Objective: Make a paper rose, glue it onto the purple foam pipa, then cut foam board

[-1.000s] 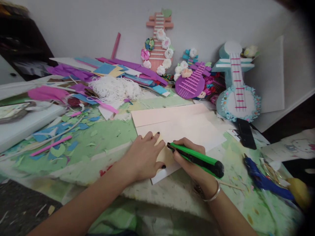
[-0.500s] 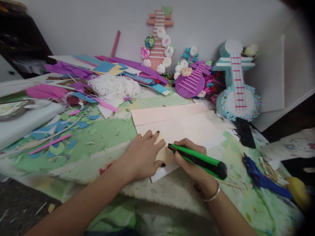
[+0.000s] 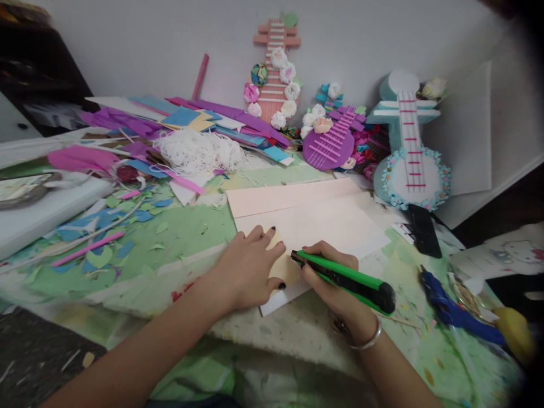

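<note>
My left hand [image 3: 250,269] lies with fingers spread, pressing down a small pale yellow piece [image 3: 280,269] on top of a white sheet [image 3: 331,221]. Beside it, my right hand [image 3: 331,283] grips a green and black utility knife [image 3: 352,279] like a pen. The knife's front end points left at the yellow piece, close to my left fingertips; whether a blade touches the paper is too small to tell. A pale pink strip [image 3: 280,195] runs along the far edge of the white sheet.
White string [image 3: 199,150] and coloured paper scraps [image 3: 238,122] are heaped at the back left. Cut leaf shapes [image 3: 100,258] litter the left. Decorated model instruments, including a purple one [image 3: 329,144], stand behind. A black phone [image 3: 425,229] and a blue glue gun [image 3: 454,311] lie right.
My right hand and the utility knife have shifted very slightly to the right. My left hand holds its place on the paper.
</note>
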### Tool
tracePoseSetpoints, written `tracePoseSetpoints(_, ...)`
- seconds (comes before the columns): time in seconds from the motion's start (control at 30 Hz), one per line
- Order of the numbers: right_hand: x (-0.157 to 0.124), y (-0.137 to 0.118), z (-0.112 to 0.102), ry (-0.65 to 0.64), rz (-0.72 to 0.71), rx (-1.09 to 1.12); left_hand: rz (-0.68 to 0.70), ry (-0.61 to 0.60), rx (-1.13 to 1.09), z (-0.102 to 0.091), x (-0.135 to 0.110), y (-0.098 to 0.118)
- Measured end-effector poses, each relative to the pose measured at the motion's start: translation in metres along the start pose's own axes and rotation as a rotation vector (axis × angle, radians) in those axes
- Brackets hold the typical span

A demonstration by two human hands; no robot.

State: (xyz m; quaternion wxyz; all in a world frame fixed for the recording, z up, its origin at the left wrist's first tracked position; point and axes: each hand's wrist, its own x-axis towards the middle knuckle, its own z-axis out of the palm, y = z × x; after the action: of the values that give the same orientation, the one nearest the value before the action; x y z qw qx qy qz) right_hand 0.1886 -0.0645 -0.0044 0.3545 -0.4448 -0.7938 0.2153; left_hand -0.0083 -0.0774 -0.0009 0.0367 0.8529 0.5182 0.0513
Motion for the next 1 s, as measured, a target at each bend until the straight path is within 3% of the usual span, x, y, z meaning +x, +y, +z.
tracePoseSetpoints(1.0,-0.0059,-0.0059,-0.005,0.041,-0.091,-0.071,0.012,-0.003,-0.018,0.0017,0.0001,-0.0013)
